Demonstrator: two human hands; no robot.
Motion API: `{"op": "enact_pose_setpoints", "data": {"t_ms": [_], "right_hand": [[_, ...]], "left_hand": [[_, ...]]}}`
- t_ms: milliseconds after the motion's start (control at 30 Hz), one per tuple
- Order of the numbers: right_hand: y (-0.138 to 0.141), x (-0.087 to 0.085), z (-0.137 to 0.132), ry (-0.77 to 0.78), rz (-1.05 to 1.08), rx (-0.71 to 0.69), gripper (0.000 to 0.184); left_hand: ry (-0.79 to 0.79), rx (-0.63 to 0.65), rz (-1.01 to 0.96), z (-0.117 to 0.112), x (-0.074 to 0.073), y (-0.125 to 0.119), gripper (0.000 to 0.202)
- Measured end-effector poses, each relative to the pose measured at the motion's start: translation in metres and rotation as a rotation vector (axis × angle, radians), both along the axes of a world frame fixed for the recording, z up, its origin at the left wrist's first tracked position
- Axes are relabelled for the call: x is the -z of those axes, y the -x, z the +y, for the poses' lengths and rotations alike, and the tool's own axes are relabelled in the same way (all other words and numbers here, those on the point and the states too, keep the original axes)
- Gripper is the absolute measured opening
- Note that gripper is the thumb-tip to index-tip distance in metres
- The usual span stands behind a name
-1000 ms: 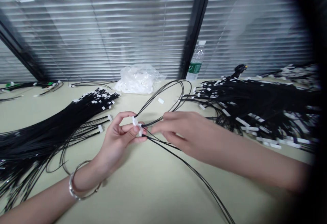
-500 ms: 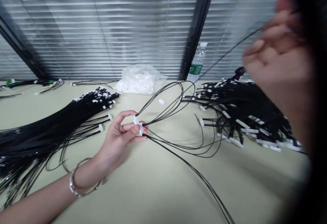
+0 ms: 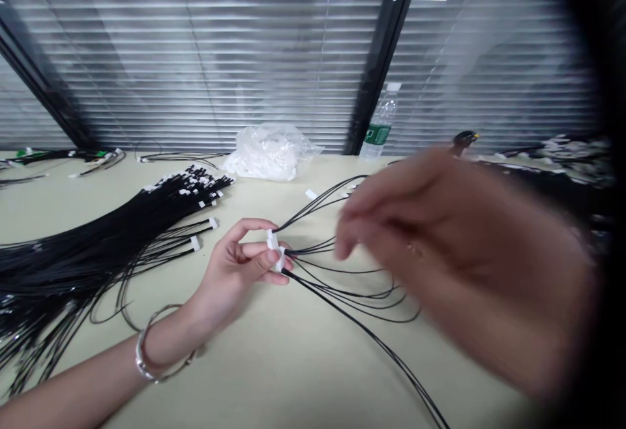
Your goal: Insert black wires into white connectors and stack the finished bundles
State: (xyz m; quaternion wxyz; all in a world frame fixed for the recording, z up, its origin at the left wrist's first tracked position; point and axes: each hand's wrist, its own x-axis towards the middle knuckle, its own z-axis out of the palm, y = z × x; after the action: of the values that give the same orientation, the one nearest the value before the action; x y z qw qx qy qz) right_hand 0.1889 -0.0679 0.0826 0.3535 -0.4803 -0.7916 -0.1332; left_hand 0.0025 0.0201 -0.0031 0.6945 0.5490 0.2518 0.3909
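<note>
My left hand (image 3: 222,276) pinches white plastic connectors (image 3: 272,240) between thumb and fingers, above the table. Thin black wires (image 3: 364,331) run out of the connectors to the right; some loop up and back, while others trail toward the near edge. Closer to the camera, my right hand (image 3: 440,240) is smeared by motion, its fingertips near the looped wires. Blur hides whether those fingers hold anything. The hand also covers part of the loops.
Left lies a thick bundle of black wires (image 3: 112,240) with white ends. Another dark wire pile (image 3: 548,178) sits at right, partly hidden. At the back are a clear plastic bag (image 3: 271,152), a bottle (image 3: 379,126) and window blinds (image 3: 274,57). A small white connector (image 3: 311,193) lies mid-table.
My right hand has come down and left from the upper right, where a black wire stretched from it. My left hand has shifted slightly right and down, still holding the connectors.
</note>
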Motion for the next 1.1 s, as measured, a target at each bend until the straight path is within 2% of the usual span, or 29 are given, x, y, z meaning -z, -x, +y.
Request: {"op": "enact_pose_setpoints", "data": {"t_ms": [67,167,233,400,567,1100], "right_hand": [[0.015,0.015,0.003,0.075,-0.011,-0.065,0.006],[0.019,0.033,0.015,-0.034,-0.147,-0.086,0.008],[0.015,0.039,0.023,-0.088,-0.162,-0.060,0.007],[0.006,0.039,0.031,-0.107,-0.143,-0.055,0.007],[0.007,0.040,0.030,-0.110,-0.168,-0.089,0.009],[0.008,0.040,0.030,-0.196,-0.290,-0.046,0.009]], "left_hand": [[-0.014,0.014,-0.012,0.000,0.000,0.000,0.028],[-0.022,0.033,-0.004,-0.001,-0.001,0.000,0.026],[-0.013,0.037,0.003,-0.002,-0.002,0.000,0.025],[0.002,0.044,-0.004,-0.003,-0.002,0.000,0.024],[-0.006,0.044,-0.009,-0.002,-0.001,0.001,0.024],[-0.011,0.050,-0.010,-0.003,-0.002,0.001,0.023]]}}
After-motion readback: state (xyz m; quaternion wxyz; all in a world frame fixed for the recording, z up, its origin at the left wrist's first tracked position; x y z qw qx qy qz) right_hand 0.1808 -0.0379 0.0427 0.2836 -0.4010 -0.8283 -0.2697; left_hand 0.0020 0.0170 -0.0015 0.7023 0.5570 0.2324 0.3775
